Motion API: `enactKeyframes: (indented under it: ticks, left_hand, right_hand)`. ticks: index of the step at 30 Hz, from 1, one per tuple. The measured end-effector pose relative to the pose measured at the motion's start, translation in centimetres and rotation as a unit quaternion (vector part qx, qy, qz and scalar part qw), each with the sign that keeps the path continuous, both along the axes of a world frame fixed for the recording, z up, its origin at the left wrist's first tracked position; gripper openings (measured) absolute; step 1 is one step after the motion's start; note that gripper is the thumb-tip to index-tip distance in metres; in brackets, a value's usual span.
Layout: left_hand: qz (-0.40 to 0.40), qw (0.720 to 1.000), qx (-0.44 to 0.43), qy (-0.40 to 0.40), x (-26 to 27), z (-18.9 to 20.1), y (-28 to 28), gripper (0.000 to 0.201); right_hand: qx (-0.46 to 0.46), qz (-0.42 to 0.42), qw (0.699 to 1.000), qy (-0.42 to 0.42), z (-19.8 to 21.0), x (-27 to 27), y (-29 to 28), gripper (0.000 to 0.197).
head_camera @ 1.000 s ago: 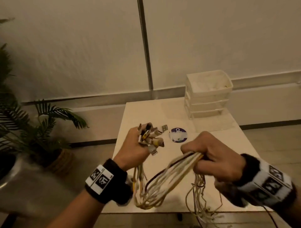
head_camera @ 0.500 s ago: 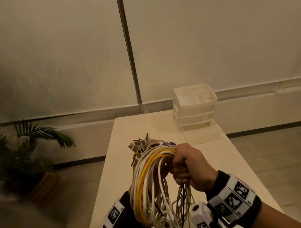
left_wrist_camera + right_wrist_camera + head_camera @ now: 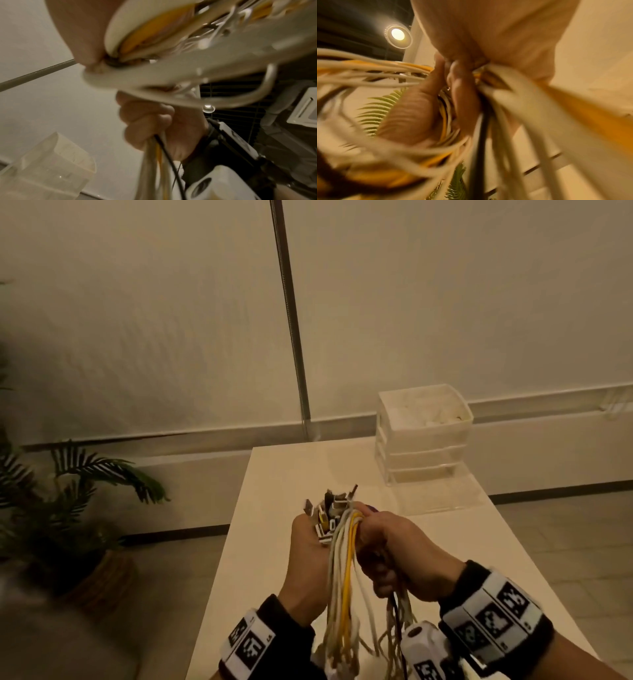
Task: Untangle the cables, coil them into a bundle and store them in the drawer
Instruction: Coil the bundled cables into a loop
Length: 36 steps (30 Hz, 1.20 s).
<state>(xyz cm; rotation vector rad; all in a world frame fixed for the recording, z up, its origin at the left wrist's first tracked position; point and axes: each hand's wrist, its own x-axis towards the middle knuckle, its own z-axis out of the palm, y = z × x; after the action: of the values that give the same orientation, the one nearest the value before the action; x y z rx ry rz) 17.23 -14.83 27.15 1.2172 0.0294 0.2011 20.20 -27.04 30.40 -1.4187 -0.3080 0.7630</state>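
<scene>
Blurring smears both wrist views, so single strands there run together, and the head view cuts the hanging loops off at its bottom edge. The left hand (image 3: 308, 556) hides its own fingers behind the cables (image 3: 344, 563); only its back and thumb side show, curled around the bundle just under the cluster of plugs (image 3: 330, 508) that sticks up above it. The right hand (image 3: 397, 556) is clenched around the same bundle just beside the left, the two hands touching, held above the near half of the table (image 3: 274, 474).

From the left wrist, the right hand (image 3: 154, 124) shows fist-on, its fingers wrapped over white, yellow and one black strand running down out of it, a detail the head view only hints at. That view also catches a corner of the drawer unit (image 3: 56, 166). From the right wrist, the left hand (image 3: 419, 108) shows its palm side with cables pressed into it, and fern leaves behind.

The drawer unit (image 3: 424, 436) stands at the table's far right corner, well apart from the hands, and the potted plant (image 3: 68, 508) sits on the floor off the left edge.
</scene>
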Motion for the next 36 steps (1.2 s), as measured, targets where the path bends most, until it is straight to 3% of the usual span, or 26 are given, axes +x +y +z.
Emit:
enactKeyframes:
  ticks: [3,5,7,10,12,14,15,18,21,24,26,32,36]
  left_hand:
    - [0.025,0.999,-0.036,-0.009,0.5,2.2,-0.1,0.033]
    - [0.070,0.997,-0.013,-0.043,1.5,2.4,0.5,0.021]
    - [0.089,0.994,0.019,-0.065,1.9,2.3,1.2,0.006]
    - [0.164,0.972,0.163,-0.042,2.5,2.3,1.2,0.016]
    - [0.179,0.957,0.224,-0.035,3.0,1.5,1.2,0.026]
    - [0.190,0.946,0.263,-0.004,3.5,1.2,1.1,0.036]
    - [0.203,0.935,0.289,0.007,3.7,1.2,1.0,0.038]
    - [0.222,0.904,0.367,0.005,3.1,2.4,0.8,0.035]
    - [0.206,0.894,0.397,-0.001,2.8,2.5,1.1,0.030]
    - [0.145,0.940,0.305,0.041,2.4,2.6,1.7,0.010]
    - [0.097,0.966,0.233,0.064,2.0,2.7,2.3,0.008]
    - [-0.027,0.984,0.103,0.141,1.2,2.2,4.4,0.007]
    - [-0.015,0.984,0.052,0.171,1.3,1.7,4.8,0.017]
  right_hand:
    - [0.005,-0.047,0.999,-0.016,-1.2,-0.6,0.7,0.036]
    - [0.003,-0.058,0.998,-0.020,-2.6,-1.5,0.2,0.061]
    - [0.068,-0.080,0.994,-0.013,-3.7,-2.0,-0.8,0.065]
    - [0.193,-0.110,0.971,0.089,-3.7,-1.9,-2.5,0.052]
    - [0.220,-0.091,0.966,0.104,-3.5,-1.9,-3.2,0.070]
    - [0.196,-0.092,0.974,0.067,-3.5,-2.0,-2.6,0.091]
    - [0.167,-0.103,0.980,0.030,-3.6,-2.2,-2.1,0.092]
    - [0.070,-0.193,0.977,-0.050,-3.4,-2.3,-0.7,0.066]
    - [0.076,-0.245,0.965,0.048,-3.1,-1.7,0.0,0.032]
    - [0.053,-0.257,0.963,0.066,-3.3,-1.2,0.0,0.027]
    - [0.046,-0.238,0.968,0.057,-3.3,-1.1,0.0,0.021]
    - [0.101,-0.214,0.960,0.150,-3.6,-1.1,0.1,0.031]
    - [0.169,-0.204,0.938,0.222,-3.3,-1.3,0.4,0.032]
